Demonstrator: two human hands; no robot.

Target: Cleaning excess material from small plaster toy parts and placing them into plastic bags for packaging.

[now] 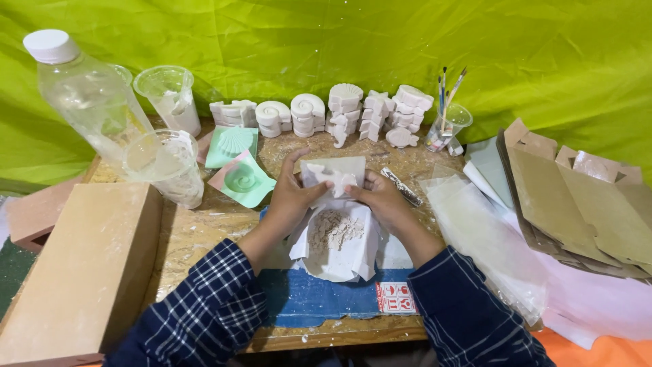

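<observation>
over paper (337, 251): both hands (w/ cast (333, 178))

Bright, even, soft light from above; green backdrop (339, 41) tints everything slightly. Shadows faint. Mild wide-angle bending at edges; bottle (85, 92) leans. Sharp overall, no blur.

Seen from above, a person's left hand (288, 197) and right hand (384, 200) grip a white plaster seahorse cast (333, 178) over a sheet of white paper (346, 255) holding a small pile of pale powder (333, 230). Behind the hands, a row of white shell-shaped casts (326, 112) lines a green cloth backdrop (339, 41). Two green moulds (238, 166) lie to the left, near clear plastic cups (166, 166) and a bottle (85, 92). Brown paper bags (577, 204) lie to the right.
</observation>
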